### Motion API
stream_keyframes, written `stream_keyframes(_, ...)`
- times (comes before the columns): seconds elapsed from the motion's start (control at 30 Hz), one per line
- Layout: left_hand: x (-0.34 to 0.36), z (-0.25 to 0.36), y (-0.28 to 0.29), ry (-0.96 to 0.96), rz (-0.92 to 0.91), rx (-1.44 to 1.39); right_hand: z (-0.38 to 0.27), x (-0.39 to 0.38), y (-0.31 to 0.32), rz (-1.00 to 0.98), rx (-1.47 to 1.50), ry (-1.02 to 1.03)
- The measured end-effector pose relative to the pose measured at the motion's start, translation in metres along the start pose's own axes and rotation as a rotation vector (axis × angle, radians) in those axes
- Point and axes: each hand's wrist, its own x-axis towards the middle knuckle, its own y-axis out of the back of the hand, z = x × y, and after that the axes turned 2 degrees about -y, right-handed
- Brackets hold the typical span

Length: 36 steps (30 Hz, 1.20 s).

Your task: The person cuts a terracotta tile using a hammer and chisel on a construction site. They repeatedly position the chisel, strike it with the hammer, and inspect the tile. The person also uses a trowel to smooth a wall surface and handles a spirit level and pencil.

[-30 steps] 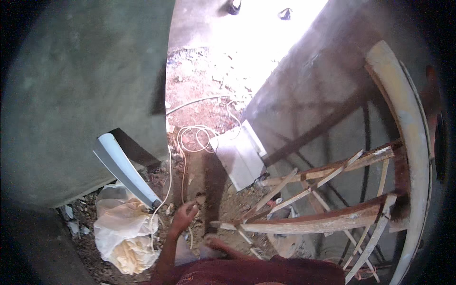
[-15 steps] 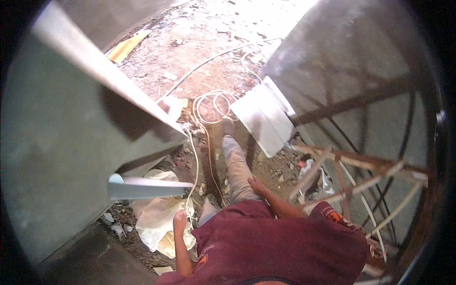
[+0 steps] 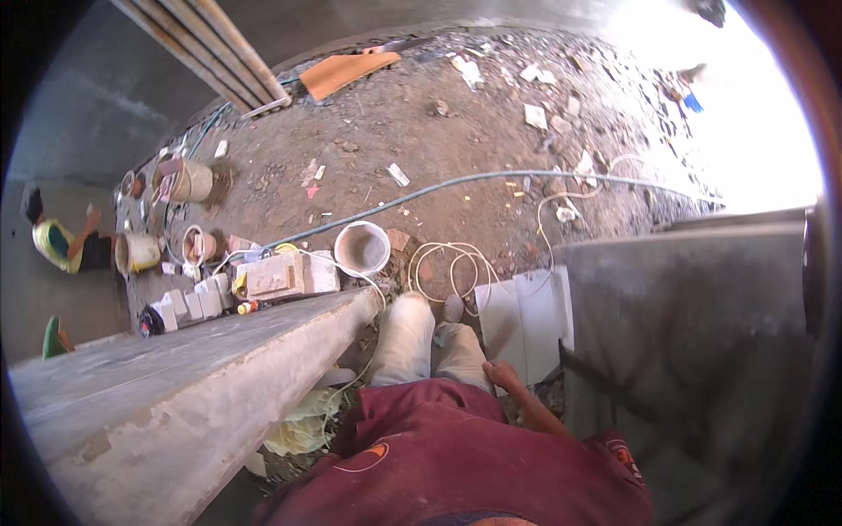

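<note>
My right hand (image 3: 502,375) hangs beside my right thigh, its fingers loosely curled, with nothing seen in it. It is nearest to my light trousers (image 3: 463,355) and the white flat panels (image 3: 526,316) lying by the right wall. My left hand is out of sight. By my feet lies a loosely coiled pale cable (image 3: 456,250). A white bucket (image 3: 362,249) stands just ahead, at the end of the low concrete wall (image 3: 219,377). Crumpled pale sheeting (image 3: 307,421) lies low on the left, partly hidden by that wall.
A blue-grey hose (image 3: 456,181) crosses the rubble-strewn ground. Blocks (image 3: 272,276) and buckets (image 3: 189,180) stand at left, near another person (image 3: 66,237) in a yellow-green top. Several poles (image 3: 215,53) and an orange board (image 3: 346,74) are farther off. A grey wall (image 3: 693,324) rises at right.
I have stepped forward and my view has swung left, bringing the bucket, blocks and other person into sight. My left hand has left the view. The rusty frame on the right is gone from sight.
</note>
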Motion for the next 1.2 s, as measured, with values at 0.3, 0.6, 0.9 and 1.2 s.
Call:
stream_keyframes(0.3, 0.135, 0.249, -0.094, -0.158, -0.009, -0.258, -0.155, 0.168, 0.157, 0.071, -0.206, 0.318)
stream_keyframes(0.6, 0.276, 0.383, -0.087, -0.164, 0.133, -0.183, -0.339, 0.351, 0.293, 0.180, -0.126, 0.481)
stream_keyframes(0.9, 0.352, 0.649, 0.054, -0.167, 0.120, -0.729, -0.500, 0.476, 0.485, 0.258, -0.656, 0.413)
stream_keyframes(1.2, 0.459, 0.689, 0.048, 0.037, 0.229, -0.519, -0.696, 0.693, 0.610, 0.210, -0.580, 0.481)
